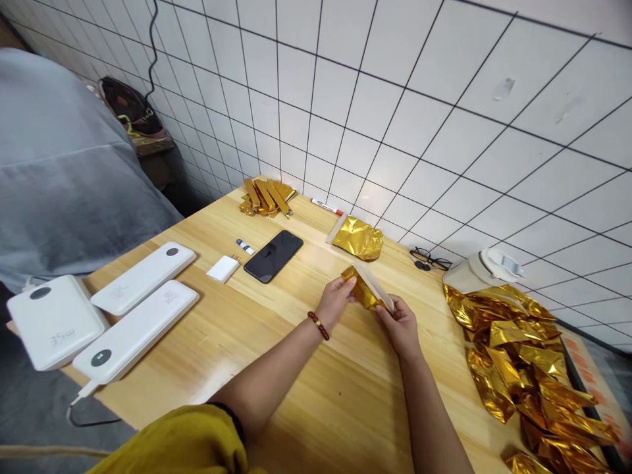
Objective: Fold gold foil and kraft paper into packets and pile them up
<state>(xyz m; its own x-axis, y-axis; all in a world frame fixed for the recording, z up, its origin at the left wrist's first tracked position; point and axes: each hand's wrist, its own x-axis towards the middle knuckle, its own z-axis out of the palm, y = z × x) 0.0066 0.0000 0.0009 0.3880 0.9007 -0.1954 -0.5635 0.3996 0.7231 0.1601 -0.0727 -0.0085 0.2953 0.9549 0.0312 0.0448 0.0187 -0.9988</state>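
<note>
Left grip (336, 303) and right grip (401, 326) hold gold foil (366, 288) between them.

Glossy foil packet (365, 289), wooden table (355, 395).

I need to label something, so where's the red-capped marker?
The red-capped marker lies by the tiled wall in the head view, gold strips left of it and a gold foil pouch right.

On your table (316, 408), power banks (141, 326) lie left of the phone (274, 257), glasses (441, 264) lie beyond your right hand (401, 327) near the wall (385, 85), and a foil heap (513, 352) lies rightmost.
</note>
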